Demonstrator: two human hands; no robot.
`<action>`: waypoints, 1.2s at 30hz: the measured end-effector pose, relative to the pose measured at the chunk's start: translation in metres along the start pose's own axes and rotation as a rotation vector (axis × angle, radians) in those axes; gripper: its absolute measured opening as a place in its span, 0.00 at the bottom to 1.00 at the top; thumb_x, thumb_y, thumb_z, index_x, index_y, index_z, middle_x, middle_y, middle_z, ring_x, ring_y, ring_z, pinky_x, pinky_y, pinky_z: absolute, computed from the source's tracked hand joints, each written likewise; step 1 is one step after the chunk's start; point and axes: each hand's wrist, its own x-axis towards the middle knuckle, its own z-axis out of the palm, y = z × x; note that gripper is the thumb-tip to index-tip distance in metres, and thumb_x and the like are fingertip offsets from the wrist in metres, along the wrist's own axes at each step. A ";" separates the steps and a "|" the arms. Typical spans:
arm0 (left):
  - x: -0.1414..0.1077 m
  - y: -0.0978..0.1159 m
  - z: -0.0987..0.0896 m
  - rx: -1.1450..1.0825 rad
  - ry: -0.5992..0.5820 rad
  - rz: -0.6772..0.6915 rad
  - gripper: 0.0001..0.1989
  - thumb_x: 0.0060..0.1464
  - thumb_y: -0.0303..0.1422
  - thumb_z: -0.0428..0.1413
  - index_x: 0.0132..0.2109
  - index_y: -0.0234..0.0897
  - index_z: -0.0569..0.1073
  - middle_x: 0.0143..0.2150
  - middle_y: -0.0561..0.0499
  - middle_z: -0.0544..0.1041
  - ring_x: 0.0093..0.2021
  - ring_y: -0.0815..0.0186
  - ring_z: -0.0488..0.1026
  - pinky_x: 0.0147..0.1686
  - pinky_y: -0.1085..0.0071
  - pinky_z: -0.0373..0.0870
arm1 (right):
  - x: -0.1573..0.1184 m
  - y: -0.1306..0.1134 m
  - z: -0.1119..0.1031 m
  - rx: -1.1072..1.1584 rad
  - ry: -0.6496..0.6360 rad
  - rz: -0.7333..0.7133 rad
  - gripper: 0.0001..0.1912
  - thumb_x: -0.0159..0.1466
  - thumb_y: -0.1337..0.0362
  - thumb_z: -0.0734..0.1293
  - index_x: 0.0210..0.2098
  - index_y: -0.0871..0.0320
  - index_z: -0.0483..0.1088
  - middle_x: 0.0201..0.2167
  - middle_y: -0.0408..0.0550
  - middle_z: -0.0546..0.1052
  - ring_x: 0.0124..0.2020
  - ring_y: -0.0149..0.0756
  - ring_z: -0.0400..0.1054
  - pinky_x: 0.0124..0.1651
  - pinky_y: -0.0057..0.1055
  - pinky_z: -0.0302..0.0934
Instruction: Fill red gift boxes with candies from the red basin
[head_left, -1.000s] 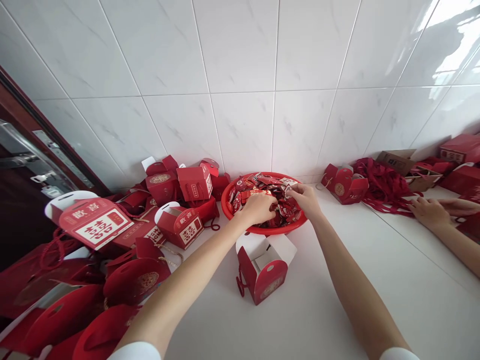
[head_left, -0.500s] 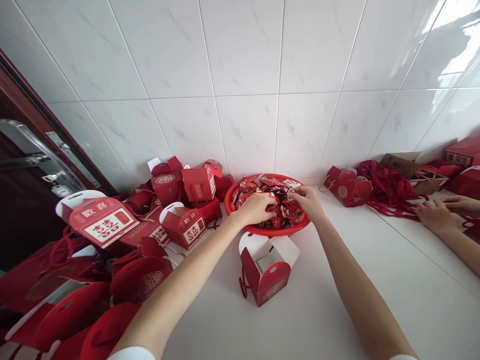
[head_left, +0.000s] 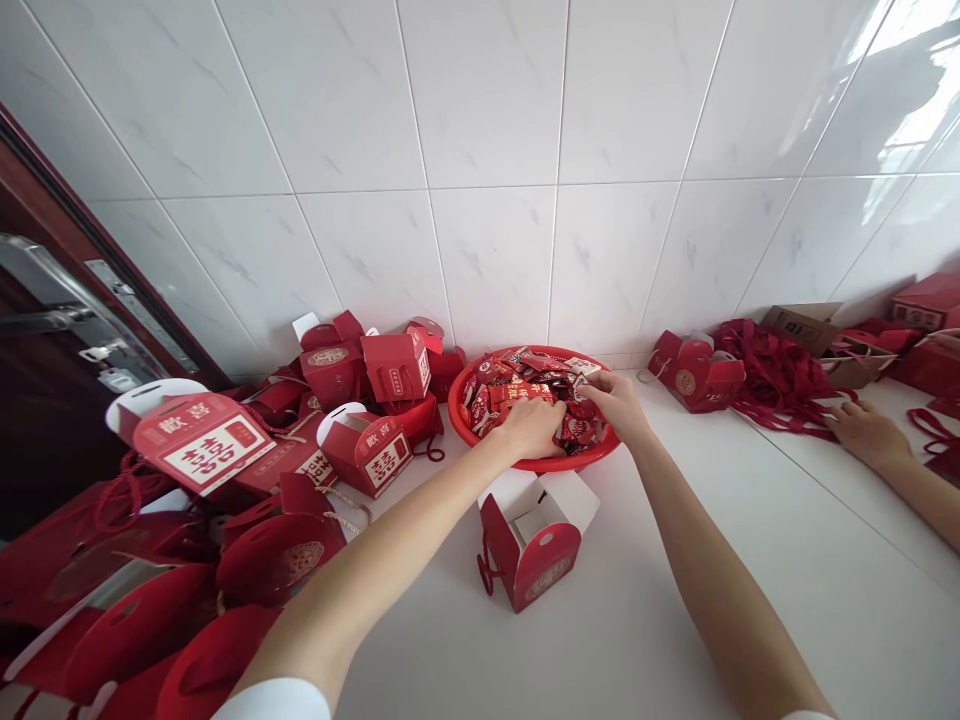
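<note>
A round red plastic basin [head_left: 465,425] stands against the wall, heaped with red-wrapped candies [head_left: 517,392]. My left hand [head_left: 534,428] reaches down into the front of the heap, fingers bent, with the fingertips hidden among the wrappers. Over the basin's right rim, my right hand [head_left: 616,402] has thumb and fingers closed together at a wrapped candy, mostly covered by the fingers. Just in front of the basin sits a small red box [head_left: 546,565] with its white-lined flaps open and a red cord loop at its left side.
Many red boxes [head_left: 217,445] are piled on the left, near a dark door with a metal handle [head_left: 45,320]. Along the wall to the right are another red box [head_left: 697,375] and heaped red ribbon [head_left: 780,365]. Another person's hand [head_left: 870,432] rests by the ribbon.
My left hand has shifted slightly right and toward me within the candies, uncovering some wrappers behind it. My right hand has stayed put. One of the other person's hands has moved away from the ribbon.
</note>
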 end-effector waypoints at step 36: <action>0.011 -0.006 -0.001 -0.139 -0.058 0.327 0.11 0.52 0.25 0.57 0.38 0.41 0.82 0.39 0.50 0.82 0.40 0.60 0.76 0.40 0.68 0.67 | 0.007 0.000 -0.001 0.696 0.109 0.127 0.13 0.41 0.61 0.79 0.22 0.54 0.73 0.23 0.40 0.75 0.27 0.31 0.68 0.29 0.28 0.65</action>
